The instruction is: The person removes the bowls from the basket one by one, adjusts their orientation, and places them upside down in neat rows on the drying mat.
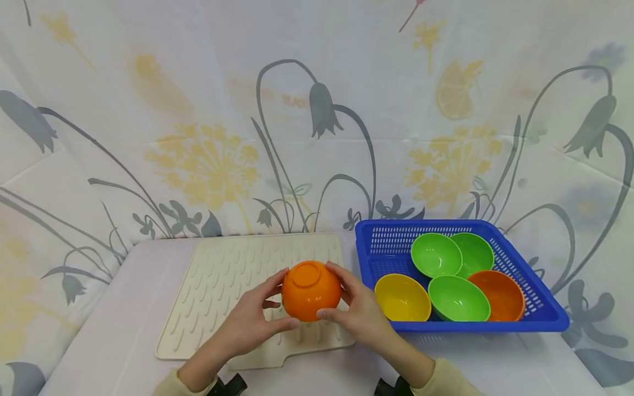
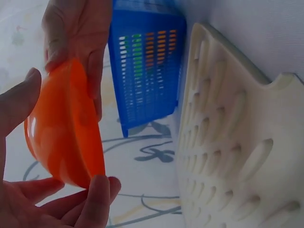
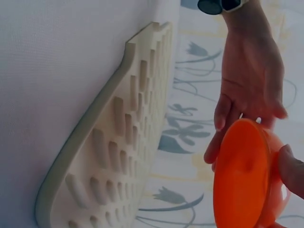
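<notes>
An orange bowl is held between both hands above the ribbed cream mat. Its round foot faces up toward the head view, with the mouth turned down. My left hand grips its left side, thumb low on the wall and fingers at the rim, as the left wrist view shows of the bowl. On the opposite side, my right hand holds the bowl with fingertips near the top and thumb by the lower edge. In the right wrist view, the mouth of the bowl appears tilted.
To the right stands a blue perforated basket. Inside lie a yellow bowl, several green bowls and another orange bowl, mouths up. A flower-printed cloth hangs behind the white tabletop.
</notes>
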Demonstrator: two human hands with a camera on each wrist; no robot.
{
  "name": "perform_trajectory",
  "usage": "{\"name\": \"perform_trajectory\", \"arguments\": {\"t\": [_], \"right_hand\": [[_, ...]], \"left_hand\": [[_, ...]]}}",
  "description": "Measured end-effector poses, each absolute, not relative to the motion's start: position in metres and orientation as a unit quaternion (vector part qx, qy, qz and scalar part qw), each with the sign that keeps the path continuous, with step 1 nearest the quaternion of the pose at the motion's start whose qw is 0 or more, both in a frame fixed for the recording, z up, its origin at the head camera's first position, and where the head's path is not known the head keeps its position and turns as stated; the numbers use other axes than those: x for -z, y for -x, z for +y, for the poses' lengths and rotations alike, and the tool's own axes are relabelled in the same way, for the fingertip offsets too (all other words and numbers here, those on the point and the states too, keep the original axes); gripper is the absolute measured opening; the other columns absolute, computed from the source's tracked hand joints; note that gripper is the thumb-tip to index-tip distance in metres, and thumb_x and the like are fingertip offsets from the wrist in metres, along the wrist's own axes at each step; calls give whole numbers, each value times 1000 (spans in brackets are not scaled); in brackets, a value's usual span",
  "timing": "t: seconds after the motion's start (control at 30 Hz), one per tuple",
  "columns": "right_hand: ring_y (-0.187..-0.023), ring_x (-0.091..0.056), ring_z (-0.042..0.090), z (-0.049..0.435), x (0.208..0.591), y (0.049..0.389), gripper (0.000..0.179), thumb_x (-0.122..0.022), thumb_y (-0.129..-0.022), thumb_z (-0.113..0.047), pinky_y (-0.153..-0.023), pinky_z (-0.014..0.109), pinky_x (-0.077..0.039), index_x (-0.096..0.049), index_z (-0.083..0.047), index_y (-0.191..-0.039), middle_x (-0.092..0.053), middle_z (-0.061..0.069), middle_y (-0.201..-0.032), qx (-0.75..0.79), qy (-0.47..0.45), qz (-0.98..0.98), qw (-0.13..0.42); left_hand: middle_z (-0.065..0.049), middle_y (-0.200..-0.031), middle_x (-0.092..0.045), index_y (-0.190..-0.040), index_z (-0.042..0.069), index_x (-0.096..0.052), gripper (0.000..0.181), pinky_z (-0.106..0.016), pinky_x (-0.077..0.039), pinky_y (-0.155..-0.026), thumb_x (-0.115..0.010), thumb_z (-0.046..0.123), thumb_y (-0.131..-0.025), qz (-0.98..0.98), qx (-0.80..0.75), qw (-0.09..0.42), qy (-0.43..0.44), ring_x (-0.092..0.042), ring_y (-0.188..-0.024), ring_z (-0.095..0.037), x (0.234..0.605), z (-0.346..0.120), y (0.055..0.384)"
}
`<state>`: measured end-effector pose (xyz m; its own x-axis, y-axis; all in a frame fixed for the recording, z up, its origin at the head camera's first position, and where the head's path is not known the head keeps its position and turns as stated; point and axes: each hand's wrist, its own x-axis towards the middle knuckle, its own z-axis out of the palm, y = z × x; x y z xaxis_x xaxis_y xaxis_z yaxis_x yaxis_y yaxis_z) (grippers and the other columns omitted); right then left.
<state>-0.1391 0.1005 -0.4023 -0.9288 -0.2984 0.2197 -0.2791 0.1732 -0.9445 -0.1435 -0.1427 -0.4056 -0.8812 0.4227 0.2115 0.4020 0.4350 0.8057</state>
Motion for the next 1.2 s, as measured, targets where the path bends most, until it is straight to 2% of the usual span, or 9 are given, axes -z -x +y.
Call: {"name": "perform_trajectory", "arguments": {"t": [0.17,0.33,0.5,0.77,0.97,1.2], "right_hand": [[-139,-42,32,92,406,139,79,-84,-80,-11,-106,40,-39,-44,-6,-148,-44,14,-151,582,194,789,-33],[-139,-41,33,83,409,141,80,-84,-80,-14,-105,45,-40,-45,-7,-149,-42,15,-153,535,198,820,-55],[-139,-41,34,68,413,154,79,-82,-83,-16,-108,49,-39,-42,-8,-151,-38,15,-155,508,197,838,-42],[-139,-41,33,39,420,178,79,-79,-84,-5,-109,48,-39,-39,-6,-152,-35,12,-157,521,169,836,-20],[-131,-49,31,16,427,205,77,-79,-83,-2,-101,42,-48,-43,-7,-150,-41,11,-152,564,157,811,-6],[-112,-62,31,-18,436,224,69,-82,-80,-2,-85,33,-57,-51,-7,-142,-48,15,-139,630,66,773,-12]], "left_hand": [[0,-141,-55,-153,12,-38,90,-34,-53,-93,-81,45,-82,863,-463,-15,-200,-56,-123,-17,409,-134,142],[-4,-140,-56,-151,8,-39,88,-40,-52,-96,-83,39,-81,863,-475,-21,-172,-54,-126,-21,410,-134,144],[-12,-146,-50,-152,4,-35,90,-43,-50,-98,-83,32,-81,868,-471,-20,-159,-51,-130,-29,415,-145,153],[-18,-147,-48,-151,4,-34,88,-48,-51,-97,-81,35,-83,884,-445,-40,-136,-51,-129,-34,422,-161,171],[-17,-139,-53,-149,7,-38,87,-49,-52,-90,-82,40,-82,900,-416,-81,-104,-52,-121,-33,427,-180,189],[-23,-136,-54,-148,3,-39,88,-56,-49,-90,-81,44,-82,907,-407,-96,-56,-50,-118,-40,429,-202,207]]}}
